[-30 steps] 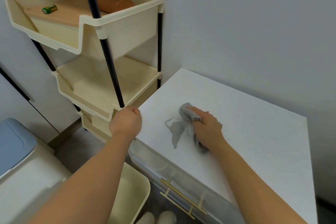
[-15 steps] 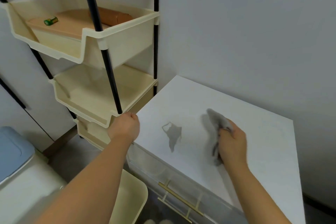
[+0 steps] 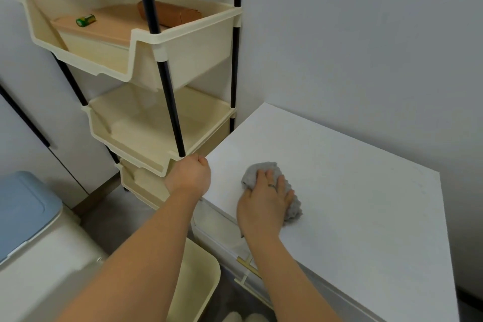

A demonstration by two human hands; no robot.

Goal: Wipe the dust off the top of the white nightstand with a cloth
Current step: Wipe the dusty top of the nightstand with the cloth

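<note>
Cloth [image 3: 293,207] on nightstand [image 3: 360,206], long axis far-left to near-right, right hand [image 3: 261,204] fingers flat atop, left hand [image 3: 189,178] curled

Right hand [image 3: 262,204] presses cloth [image 3: 290,206] on nightstand [image 3: 366,217] (near front-left corner)

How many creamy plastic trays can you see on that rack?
3 surely: top cream plastic tray, middle tray, third tray beside the left hand. The cream bin below may be a fourth.

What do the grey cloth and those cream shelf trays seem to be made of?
Cloth: soft nubby fabric, perhaps microfibre or chenille; its bumpy pile bunches under the right hand. Shelf trays: probably moulded plastic, smooth satin finish, rounded one-piece rims.
</note>
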